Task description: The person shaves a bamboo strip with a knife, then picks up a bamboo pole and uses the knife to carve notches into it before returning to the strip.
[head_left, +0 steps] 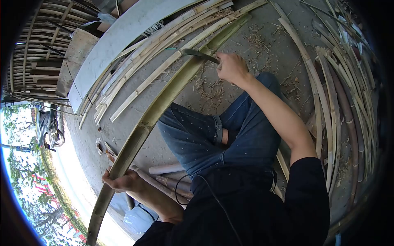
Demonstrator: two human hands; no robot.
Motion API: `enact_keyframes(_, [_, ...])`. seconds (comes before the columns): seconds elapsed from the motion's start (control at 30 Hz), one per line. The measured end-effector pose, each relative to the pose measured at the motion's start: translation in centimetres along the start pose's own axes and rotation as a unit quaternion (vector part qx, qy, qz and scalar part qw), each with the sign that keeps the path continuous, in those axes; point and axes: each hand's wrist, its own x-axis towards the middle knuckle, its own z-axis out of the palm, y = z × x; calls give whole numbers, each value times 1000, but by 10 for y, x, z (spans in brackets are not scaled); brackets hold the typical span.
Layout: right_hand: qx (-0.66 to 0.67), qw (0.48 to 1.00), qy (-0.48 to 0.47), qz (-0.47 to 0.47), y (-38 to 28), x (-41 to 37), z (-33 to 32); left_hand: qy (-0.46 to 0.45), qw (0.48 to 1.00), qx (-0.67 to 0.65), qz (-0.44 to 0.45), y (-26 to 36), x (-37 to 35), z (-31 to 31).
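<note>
A long split bamboo pole [175,84], its hollow greenish inner side facing up, runs slantwise across the view past my crossed legs. Near its lower end my left hand [122,181] grips it, fingers wrapped around the edge. My right hand [232,67] is closed on the handle end of a curved knife [196,53], a dark blade with a bent tip. The blade lies across the hollow of the pole toward its far end. Most of the handle is hidden in my fist.
Several bamboo strips [141,87] lie on the concrete floor beyond the pole. More strips [328,110] are heaped at the right. Shavings [211,88] litter the floor. Round bamboo pieces [166,168] lie by my left knee. A motorbike [50,127] stands outside at the left.
</note>
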Motion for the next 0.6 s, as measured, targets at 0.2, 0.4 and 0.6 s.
enact_keyframes(0.2, [-77, 996, -28, 39, -1, 15, 19, 0, 998, -11, -56, -31, 14, -8])
enact_keyframes(0.4, [-89, 991, -1, 102, -19, 1, 10, 33, 998, 1, -45, -16, -10, -4])
enact_keyframes(0.6, [-157, 952, -12, 264, 6, 42, -10, 120, 992, 21, -14, 10, -48, 9])
